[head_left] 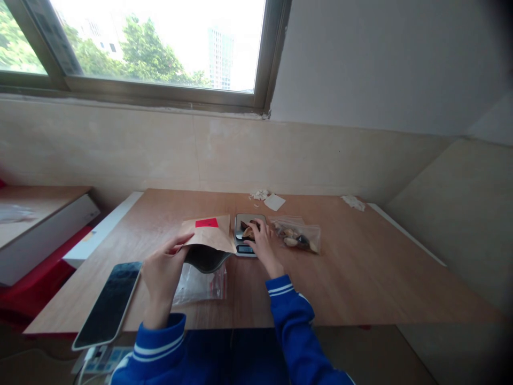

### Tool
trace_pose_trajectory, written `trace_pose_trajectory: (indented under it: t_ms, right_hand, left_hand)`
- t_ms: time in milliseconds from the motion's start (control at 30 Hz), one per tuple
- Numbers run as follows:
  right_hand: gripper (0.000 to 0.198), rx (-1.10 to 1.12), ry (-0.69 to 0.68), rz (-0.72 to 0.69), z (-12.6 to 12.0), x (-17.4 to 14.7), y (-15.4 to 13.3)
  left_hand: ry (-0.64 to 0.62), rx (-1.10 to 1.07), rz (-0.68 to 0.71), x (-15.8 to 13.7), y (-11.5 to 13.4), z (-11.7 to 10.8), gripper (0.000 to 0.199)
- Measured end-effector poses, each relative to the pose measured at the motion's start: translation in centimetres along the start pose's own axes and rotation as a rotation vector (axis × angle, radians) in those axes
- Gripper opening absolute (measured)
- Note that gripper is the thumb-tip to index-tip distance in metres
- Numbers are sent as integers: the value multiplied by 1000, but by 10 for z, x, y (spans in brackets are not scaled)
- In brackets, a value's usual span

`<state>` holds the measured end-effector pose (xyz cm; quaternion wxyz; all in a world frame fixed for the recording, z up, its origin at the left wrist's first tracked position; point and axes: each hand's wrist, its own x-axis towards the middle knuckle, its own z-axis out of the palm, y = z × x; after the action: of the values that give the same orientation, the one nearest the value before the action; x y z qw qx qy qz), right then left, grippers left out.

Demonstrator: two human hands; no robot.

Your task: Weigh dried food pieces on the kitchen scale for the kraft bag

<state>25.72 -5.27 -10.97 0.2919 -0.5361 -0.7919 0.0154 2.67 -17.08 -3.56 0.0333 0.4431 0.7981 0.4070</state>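
Observation:
My left hand grips the near left corner of a brown kraft paper bag with a red label, thumb and fingers closed on its edge. The bag's dark mouth gapes toward me. Just right of it stands a small digital kitchen scale with a display at its front. Dried brown pieces lie on the scale's plate. Over them is my right hand, its thumb and fingers curved around some of the pieces; the fingers hide part of the heap.
A clear zip bag of mixed dried pieces lies right of the scale. Flat clear zip bags sit under the paper bag's mouth. A phone with a cable overhangs the front left edge. White scraps and a paper square lie at the back.

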Motion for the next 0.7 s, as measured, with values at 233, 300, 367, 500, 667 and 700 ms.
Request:
trace_pose_trajectory:
  t_ms: [233, 300, 367, 500, 667, 700]
  right_hand:
    - [29, 617, 284, -131, -64, -73, -88]
    - [32, 636, 150, -211, -72, -80, -112]
    - [40, 526, -16, -292, -68, -76, -128]
    - [49, 248, -248, -311, -49, -54, -143]
    - [41, 62, -454, -93, -40, -29, -149]
    - [39, 60, -444, -85, -36, -24, -149]
  left_hand:
    - [9, 3, -15, 0, 0, 1, 23]
    - [8, -4, -5, -1, 0, 0, 24]
    - [-2, -6, 4, -3, 1, -1, 23]
    - [-29, 0, -6, -8, 0, -4, 24]
    - [-36, 20, -27, -13, 0, 0, 25]
    - [-35, 22, -28, -14, 0, 1, 25]
